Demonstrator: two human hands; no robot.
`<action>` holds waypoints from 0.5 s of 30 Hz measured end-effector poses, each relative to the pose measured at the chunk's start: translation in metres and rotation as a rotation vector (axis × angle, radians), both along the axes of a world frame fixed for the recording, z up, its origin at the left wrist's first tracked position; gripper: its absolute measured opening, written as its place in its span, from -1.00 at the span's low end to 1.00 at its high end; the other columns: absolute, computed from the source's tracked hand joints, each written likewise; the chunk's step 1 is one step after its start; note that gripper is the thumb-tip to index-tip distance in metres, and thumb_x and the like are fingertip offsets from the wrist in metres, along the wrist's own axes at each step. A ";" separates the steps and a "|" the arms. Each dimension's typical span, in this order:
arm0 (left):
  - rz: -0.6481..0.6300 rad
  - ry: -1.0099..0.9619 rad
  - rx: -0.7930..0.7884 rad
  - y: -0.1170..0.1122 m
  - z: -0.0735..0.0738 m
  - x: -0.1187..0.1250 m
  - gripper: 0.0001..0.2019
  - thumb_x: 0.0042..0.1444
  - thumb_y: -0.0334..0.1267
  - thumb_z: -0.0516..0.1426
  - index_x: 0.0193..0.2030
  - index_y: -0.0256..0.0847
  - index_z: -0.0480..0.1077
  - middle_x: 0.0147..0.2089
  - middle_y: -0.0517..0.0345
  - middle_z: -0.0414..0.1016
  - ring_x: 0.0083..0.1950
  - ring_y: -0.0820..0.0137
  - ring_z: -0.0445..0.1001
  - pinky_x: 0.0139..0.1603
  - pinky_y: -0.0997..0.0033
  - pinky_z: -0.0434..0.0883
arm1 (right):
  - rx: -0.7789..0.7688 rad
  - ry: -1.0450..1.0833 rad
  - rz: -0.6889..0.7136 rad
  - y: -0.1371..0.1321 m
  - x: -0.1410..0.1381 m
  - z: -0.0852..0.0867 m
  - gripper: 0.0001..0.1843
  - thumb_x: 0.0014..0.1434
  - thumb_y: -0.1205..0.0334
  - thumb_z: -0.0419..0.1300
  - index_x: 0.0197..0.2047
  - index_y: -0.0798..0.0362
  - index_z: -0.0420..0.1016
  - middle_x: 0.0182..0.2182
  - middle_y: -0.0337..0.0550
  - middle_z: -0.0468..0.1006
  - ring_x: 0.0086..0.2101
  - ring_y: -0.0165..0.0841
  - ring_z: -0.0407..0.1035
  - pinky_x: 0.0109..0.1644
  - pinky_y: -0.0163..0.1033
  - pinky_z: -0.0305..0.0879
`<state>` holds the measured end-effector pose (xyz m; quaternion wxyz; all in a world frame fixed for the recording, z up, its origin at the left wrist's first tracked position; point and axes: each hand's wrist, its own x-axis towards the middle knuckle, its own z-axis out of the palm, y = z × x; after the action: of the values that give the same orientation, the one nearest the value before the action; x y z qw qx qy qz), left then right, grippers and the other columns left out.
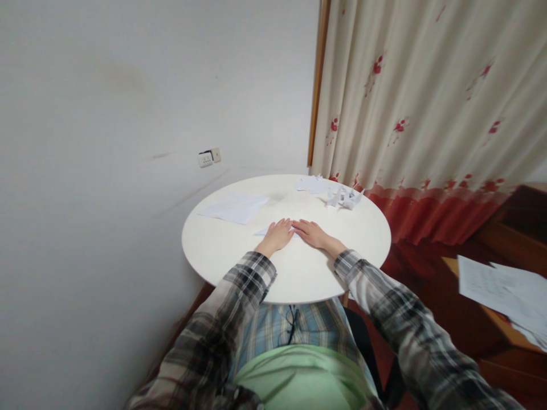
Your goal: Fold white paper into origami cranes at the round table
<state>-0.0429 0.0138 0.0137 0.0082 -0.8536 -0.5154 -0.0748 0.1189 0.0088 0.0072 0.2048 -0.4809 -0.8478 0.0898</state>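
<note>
The left hand (278,234) and the right hand (312,233) are laid palm down on a small piece of white paper (261,232), set near the middle of a round white desk (299,279). The hands are angled inward, side by side, with the fingers flat and the fingertips all but meeting; whether they touch cannot be told. Nothing is seen to be pinched or clamped, and the paper is covered for the most part, with only a pointed corner shown beyond the left hand and a pale patch between the two. By its look the piece can be judged very light, thin and pliant, stiffer where it may be doubled, easily creased and easily torn if a corner is tugged. On so smooth a top, it may be slid or turned by a slight sideways push, so even pressure from flat fingers seems best suited to it. For lifting, the exposed corner is likely best taken between thumb and fingertip, with the other end steadied. Beyond the left hand, a larger white sheet (237,208) is spread; past the right hand, crumpled or folded paper pieces (346,198) are stood near more paper (311,184) at the far edge.
</note>
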 end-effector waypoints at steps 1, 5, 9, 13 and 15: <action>0.004 0.001 -0.011 0.000 0.000 0.000 -0.53 0.23 -0.14 -0.27 0.25 -0.22 0.00 0.32 0.04 -0.01 0.32 0.27 -0.06 0.24 0.04 -0.02 | 0.014 0.007 0.003 0.001 0.000 -0.001 -0.58 0.25 0.20 -0.11 0.17 -0.11 0.17 0.16 -0.17 0.22 0.16 -0.21 0.06 0.18 0.11 -0.01; 0.016 0.005 -0.039 0.002 0.000 0.001 -0.51 0.23 -0.11 -0.29 0.26 -0.19 -0.03 0.33 0.06 -0.05 0.34 0.26 -0.11 0.25 0.01 -0.05 | 0.070 0.032 0.022 0.007 0.002 -0.005 -0.58 0.22 0.34 -0.09 0.13 -0.08 0.23 0.11 -0.18 0.31 0.12 -0.29 0.14 0.17 -0.08 0.07; 0.030 -0.001 -0.048 0.004 -0.001 0.000 -0.50 0.22 -0.10 -0.30 0.26 -0.18 -0.04 0.34 0.09 -0.07 0.34 0.27 -0.12 0.25 0.00 -0.05 | 0.094 0.082 0.039 0.009 0.004 -0.005 -0.62 0.20 0.35 -0.07 0.07 -0.02 0.33 0.01 -0.14 0.41 0.04 -0.33 0.25 0.13 -0.20 0.14; 0.056 -0.010 -0.041 0.006 -0.002 -0.002 -0.50 0.22 -0.10 -0.30 0.26 -0.19 -0.01 0.34 0.10 -0.07 0.33 0.26 -0.11 0.24 -0.02 -0.04 | 0.097 0.140 0.033 0.009 0.004 -0.005 -0.65 0.21 0.34 -0.08 0.01 0.04 0.38 -0.03 -0.10 0.45 0.00 -0.35 0.30 0.11 -0.23 0.17; 0.078 -0.014 -0.039 0.007 -0.002 -0.004 -0.50 0.22 -0.10 -0.30 0.25 -0.20 0.00 0.33 0.11 -0.06 0.33 0.25 -0.10 0.24 -0.03 -0.04 | 0.091 0.158 0.032 0.009 0.003 -0.006 -0.66 0.22 0.34 -0.08 -0.01 0.05 0.39 -0.04 -0.10 0.45 -0.02 -0.37 0.31 0.10 -0.24 0.18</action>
<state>-0.0464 0.0212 0.0122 -0.0091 -0.8323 -0.5498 -0.0705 0.1222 0.0181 0.0016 0.2912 -0.4490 -0.8397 0.0921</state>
